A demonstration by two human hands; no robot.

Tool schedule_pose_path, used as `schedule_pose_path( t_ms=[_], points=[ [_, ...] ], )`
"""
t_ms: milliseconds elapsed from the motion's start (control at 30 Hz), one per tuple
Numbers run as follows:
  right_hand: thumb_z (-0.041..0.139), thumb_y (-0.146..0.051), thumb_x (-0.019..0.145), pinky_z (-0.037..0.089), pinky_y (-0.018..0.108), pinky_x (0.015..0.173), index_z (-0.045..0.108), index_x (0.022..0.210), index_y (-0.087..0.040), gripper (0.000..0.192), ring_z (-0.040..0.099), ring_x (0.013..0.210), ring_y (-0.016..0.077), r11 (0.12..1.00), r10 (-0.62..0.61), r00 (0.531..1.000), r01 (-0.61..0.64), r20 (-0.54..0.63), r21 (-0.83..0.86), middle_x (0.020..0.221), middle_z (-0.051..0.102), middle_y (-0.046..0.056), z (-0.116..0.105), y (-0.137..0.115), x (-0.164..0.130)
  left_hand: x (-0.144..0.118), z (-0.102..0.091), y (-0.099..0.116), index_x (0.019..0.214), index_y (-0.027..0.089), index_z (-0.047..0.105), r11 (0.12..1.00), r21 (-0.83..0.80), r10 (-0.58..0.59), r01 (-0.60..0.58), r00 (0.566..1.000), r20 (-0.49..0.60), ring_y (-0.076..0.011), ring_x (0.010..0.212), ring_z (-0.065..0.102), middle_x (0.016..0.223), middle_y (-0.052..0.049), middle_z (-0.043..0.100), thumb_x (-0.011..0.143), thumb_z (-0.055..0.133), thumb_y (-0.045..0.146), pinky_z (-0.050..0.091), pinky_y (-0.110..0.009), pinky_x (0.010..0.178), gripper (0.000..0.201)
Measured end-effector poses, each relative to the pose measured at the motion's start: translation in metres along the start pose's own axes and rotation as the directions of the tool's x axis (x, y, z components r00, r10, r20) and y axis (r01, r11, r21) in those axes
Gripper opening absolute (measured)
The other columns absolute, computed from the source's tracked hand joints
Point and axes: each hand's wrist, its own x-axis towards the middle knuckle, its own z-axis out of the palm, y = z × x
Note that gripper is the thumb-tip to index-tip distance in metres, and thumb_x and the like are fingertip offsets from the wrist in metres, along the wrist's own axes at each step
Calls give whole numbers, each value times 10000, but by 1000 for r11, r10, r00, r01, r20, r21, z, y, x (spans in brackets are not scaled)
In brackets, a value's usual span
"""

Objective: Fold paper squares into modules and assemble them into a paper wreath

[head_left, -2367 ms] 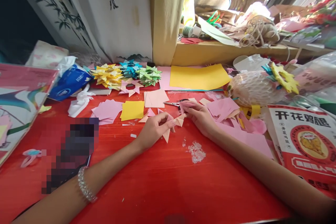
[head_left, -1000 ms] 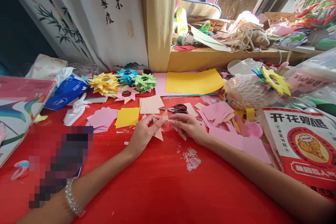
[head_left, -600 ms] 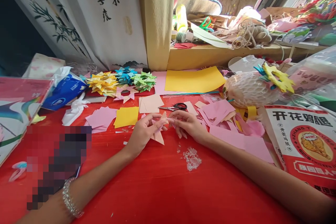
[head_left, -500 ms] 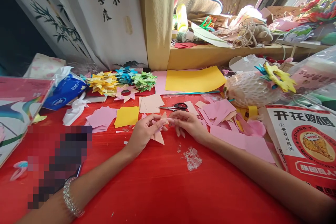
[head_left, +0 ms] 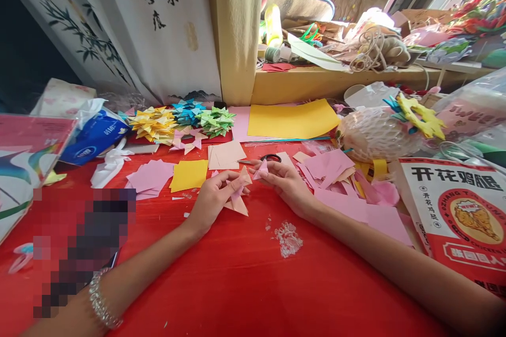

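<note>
My left hand (head_left: 210,199) pinches a pink-and-peach folded paper shape (head_left: 239,206), its pointed corners showing above and below the thumb. Across a small gap, a small folded pink paper piece (head_left: 261,170) is held between the thumb and fingers of my right hand (head_left: 288,185). Behind my hands lie scissors (head_left: 272,158), partly covered by the right fingers. A stack of peach paper squares (head_left: 226,155), a yellow paper square (head_left: 188,176) and several pink paper squares (head_left: 151,179) are spread beyond my left hand.
Yellow (head_left: 154,125), blue (head_left: 190,113) and green (head_left: 216,121) folded-paper stars stand at the back. Loose pink paper (head_left: 328,166) lies to the right, near a red-and-white packet (head_left: 458,216). Clear scraps (head_left: 288,238) sit on the red table (head_left: 245,279). A blue tissue pack (head_left: 95,137) is left.
My hands have drawn slightly apart, so a gap now shows between the two paper pieces. The right fingers have turned upward, bringing the small pink piece into clearer view.
</note>
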Motion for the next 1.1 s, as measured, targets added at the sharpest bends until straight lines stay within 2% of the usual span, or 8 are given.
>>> schedule_pose_path(
  t_ms=[67, 167, 367, 567, 667, 733, 933, 1100],
  points=[
    [605, -306, 816, 490, 312, 864, 511, 853, -205, 143, 643, 925, 148, 999, -28, 999, 27, 22, 26, 989, 673, 31, 3, 0, -3, -1, 0, 1, 836, 187, 639, 999, 13, 45, -44, 999, -7, -142, 770, 590, 794, 1, 633, 777, 630, 380, 437, -224, 695, 201],
    [559, -346, 849, 509, 266, 673, 455, 905, -221, 172, 654, 756, 132, 989, -108, 994, 108, 10, -98, 814, 677, 5, 7, -1, -8, -2, 1, 3, 823, 177, 618, 991, 63, 119, -118, 993, -19, -105, 688, 537, 734, 17, 590, 804, 610, 348, 421, -206, 669, 172],
    [545, -320, 858, 451, 220, 511, 571, 879, -185, 139, 552, 588, 93, 908, -280, 960, 254, -31, -332, 732, 605, 3, 9, -1, -13, -5, 4, 4, 840, 194, 585, 976, 82, 203, -202, 979, 5, -118, 762, 580, 813, 16, 601, 816, 607, 271, 444, -230, 739, 83],
    [523, -241, 876, 446, 208, 500, 610, 880, -210, 92, 544, 614, 87, 748, -479, 878, 407, -2, -524, 836, 636, 14, 8, -1, -19, -7, 2, 2, 857, 213, 620, 947, 203, 258, -251, 966, -10, -122, 820, 590, 903, 10, 634, 814, 612, 252, 444, -224, 764, 59],
    [529, -186, 872, 473, 225, 595, 619, 878, -220, 96, 579, 744, 113, 603, -579, 811, 497, 85, -624, 864, 648, 15, 7, -2, -21, -7, 1, 2, 857, 216, 616, 942, 208, 264, -262, 964, 16, -127, 823, 591, 897, 13, 637, 820, 604, 254, 448, -234, 763, 54],
    [531, -162, 869, 483, 242, 655, 621, 880, -223, 110, 587, 796, 125, 545, -608, 786, 517, 115, -660, 865, 652, 17, 7, -2, -21, -8, 1, 1, 855, 215, 615, 940, 216, 265, -263, 964, 22, -132, 828, 590, 892, 12, 635, 822, 600, 260, 448, -242, 765, 58],
    [520, -165, 876, 490, 252, 643, 623, 886, -221, 118, 599, 774, 129, 524, -603, 791, 487, 100, -699, 854, 666, 19, 7, -2, -21, -8, 2, 2, 871, 208, 617, 934, 235, 268, -269, 963, 37, -136, 834, 581, 885, 4, 634, 824, 595, 291, 444, -249, 767, 98],
    [523, -140, 869, 486, 243, 618, 618, 898, -225, 131, 598, 775, 126, 494, -620, 772, 524, 141, -694, 854, 665, 15, 8, -2, -21, -6, 2, 2, 854, 211, 618, 931, 241, 275, -274, 961, 29, -131, 826, 577, 871, 9, 631, 822, 596, 304, 444, -240, 751, 101]
  ],
)
